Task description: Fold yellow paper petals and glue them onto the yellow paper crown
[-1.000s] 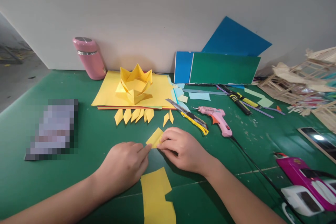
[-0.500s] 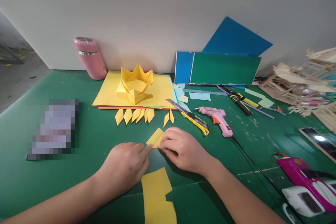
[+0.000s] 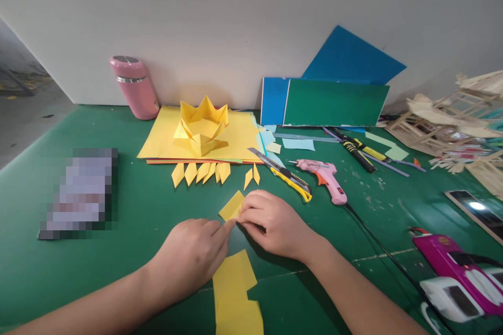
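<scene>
While I'm watching the head view, the right hand [image 3: 271, 222] is pinching the small yellow paper [image 3: 230, 207], closed on its 4 o'clock side, just below frame centre. The left hand [image 3: 192, 256] is lying at 8 o'clock of it, index tip seemingly touching the near corner; can't tell if its thumb is gripping.

Risks, my read: both hands are crowding one corner, so uneven pressure could be skewing a crease. Cutter [image 3: 291, 183] is lying at 2 o'clock, blade exposed, tip pointing to 10; a careless reach could be meeting it. Loose diamonds [image 3: 191, 173] are sitting at 10–11; a knock would be scattering them.

Surface: green tabletop [image 3: 151, 193] is showing scuffs and a seam [image 3: 387, 256]. Notched sheet [image 3: 236, 293] is lying at 6, paper crown [image 3: 201, 144] is standing at 11. Room: pale wall [image 3: 196, 21] is rising at 12, grey floor [image 3: 23, 120] is showing at 10.
</scene>
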The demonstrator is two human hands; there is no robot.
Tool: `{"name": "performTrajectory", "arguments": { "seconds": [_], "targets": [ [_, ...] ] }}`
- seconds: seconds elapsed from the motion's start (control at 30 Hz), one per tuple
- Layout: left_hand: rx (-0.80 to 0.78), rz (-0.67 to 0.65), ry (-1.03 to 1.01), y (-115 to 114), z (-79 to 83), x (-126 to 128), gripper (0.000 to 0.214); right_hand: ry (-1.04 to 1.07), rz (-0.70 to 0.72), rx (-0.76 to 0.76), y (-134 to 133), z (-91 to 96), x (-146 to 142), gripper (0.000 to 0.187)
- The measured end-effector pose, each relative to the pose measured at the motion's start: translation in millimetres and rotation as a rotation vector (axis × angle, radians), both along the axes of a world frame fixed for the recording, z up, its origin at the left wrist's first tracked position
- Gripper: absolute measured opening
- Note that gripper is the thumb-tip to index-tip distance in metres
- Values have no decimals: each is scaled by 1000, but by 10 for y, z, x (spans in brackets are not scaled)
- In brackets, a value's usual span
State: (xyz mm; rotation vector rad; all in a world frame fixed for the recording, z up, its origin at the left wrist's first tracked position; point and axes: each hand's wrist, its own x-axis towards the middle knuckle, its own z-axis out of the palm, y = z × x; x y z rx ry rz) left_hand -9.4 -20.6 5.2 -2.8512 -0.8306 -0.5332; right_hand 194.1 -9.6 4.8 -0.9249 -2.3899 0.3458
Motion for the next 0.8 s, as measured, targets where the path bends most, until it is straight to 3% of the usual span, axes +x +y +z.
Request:
{"name": "performTrajectory", "arguments": {
  "seconds": [0.2, 0.63, 0.8],
  "targets": [
    [35, 15, 129, -29, 13, -1, 30, 1, 3, -3, 1, 8, 1, 22],
    [20, 62, 95, -19, 70, -3, 28, -28, -62, 66, 10, -21, 12, 20],
    [-31, 52, 77, 49, 71, -35, 28, 119, -89, 96, 15, -9, 20, 19]
  ]
}}
